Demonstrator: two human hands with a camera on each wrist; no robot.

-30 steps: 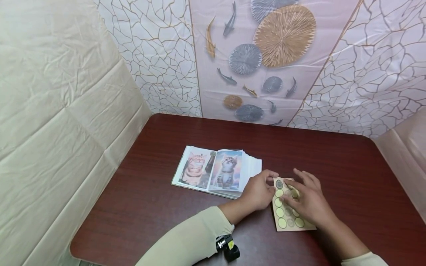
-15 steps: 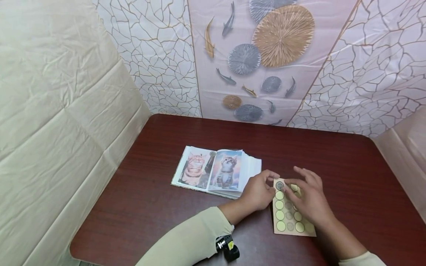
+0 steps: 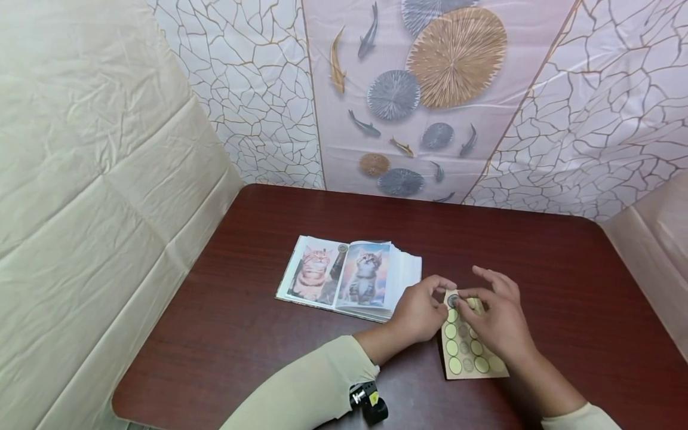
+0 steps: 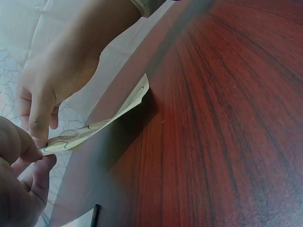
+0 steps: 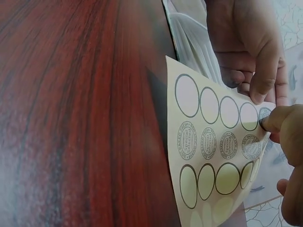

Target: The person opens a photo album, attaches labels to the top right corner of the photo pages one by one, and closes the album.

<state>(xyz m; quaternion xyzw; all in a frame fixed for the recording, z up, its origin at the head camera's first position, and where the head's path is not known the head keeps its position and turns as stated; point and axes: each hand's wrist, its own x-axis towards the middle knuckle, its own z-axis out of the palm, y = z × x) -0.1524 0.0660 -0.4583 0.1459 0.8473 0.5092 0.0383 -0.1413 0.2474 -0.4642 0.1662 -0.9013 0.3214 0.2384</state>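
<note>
My left hand [image 3: 416, 313] pinches the top left corner of a tan sticker sheet [image 5: 195, 121] between thumb and fingers. Pale yellow circles and several grey printed round seals cover the sheet, which tilts up from the table toward the hands. At that same corner is a dark-printed round sticker [image 3: 452, 300]. The thumb and forefinger of my right hand [image 3: 500, 322] pinch at its edge, while the other fingers are raised. In the right wrist view, the right thumb partly covers the sticker [image 5: 264, 113].
A small photo album [image 3: 398, 280] lies open left of the sheet, showing two cat pictures. A round seal sticker [image 3: 343, 248] is at the top of its left page. The dark red table [image 3: 242, 358] meets patterned curtains behind. A black camera [image 3: 369, 401] sits on the left sleeve.
The right thumb has moved up and left onto the round sticker, covering part of it. The sheet has shifted and tilted slightly; the left hand keeps its grip. The album stays put.
</note>
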